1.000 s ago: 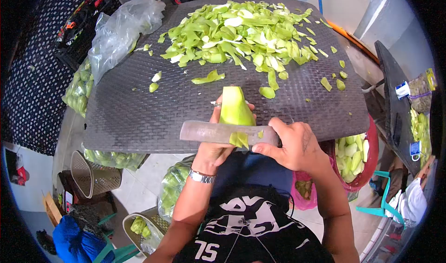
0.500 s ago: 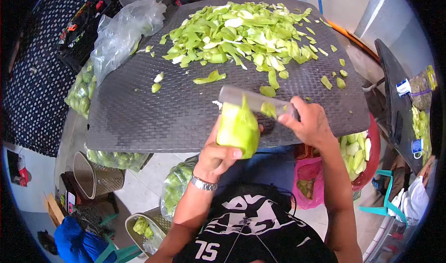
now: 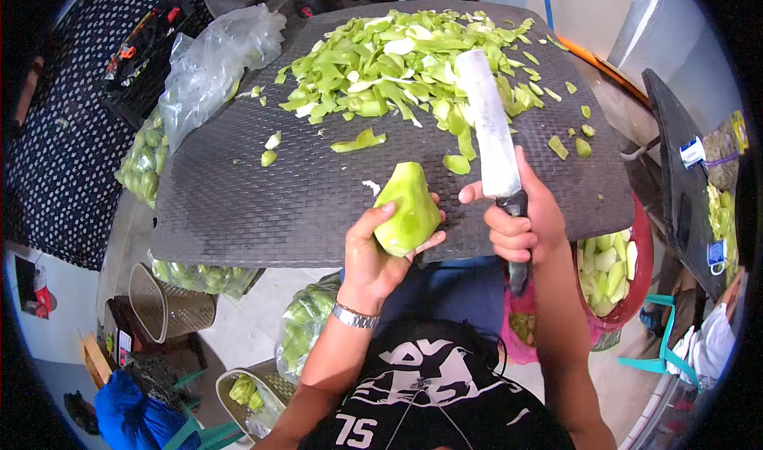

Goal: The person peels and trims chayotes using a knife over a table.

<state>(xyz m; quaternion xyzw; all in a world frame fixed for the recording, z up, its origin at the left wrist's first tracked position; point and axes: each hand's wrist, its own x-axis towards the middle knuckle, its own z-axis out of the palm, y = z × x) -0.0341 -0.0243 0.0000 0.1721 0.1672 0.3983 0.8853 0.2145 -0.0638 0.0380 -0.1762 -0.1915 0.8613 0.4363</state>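
A peeled, pale green chayote [image 3: 408,212] rests in my left hand [image 3: 370,251], with the thumb on one side and the fingers beneath and behind it. My right hand [image 3: 531,220] grips the black handle of a large knife [image 3: 489,124]. Its wide blade points up and away from me, apart from the chayote, and my index finger and thumb lie off the handle near the blade's base. Beyond both hands, a heap of green peelings [image 3: 381,65] covers the far part of the dark woven-pattern table [image 3: 246,204].
A clear plastic bag [image 3: 211,69] lies on the table's left corner. Below stand bags of green chayotes [image 3: 306,323] and beige baskets [image 3: 171,303]. At right are a red basin [image 3: 642,267] of peeled pieces, a pink bag [image 3: 520,335] and a teal stool [image 3: 664,331]. Another person's sleeve [image 3: 707,343] shows there.
The knife has moved off the chayote to the right and swung from sideways to pointing away from me. My left hand has turned the chayote and opened its grip somewhat around it.
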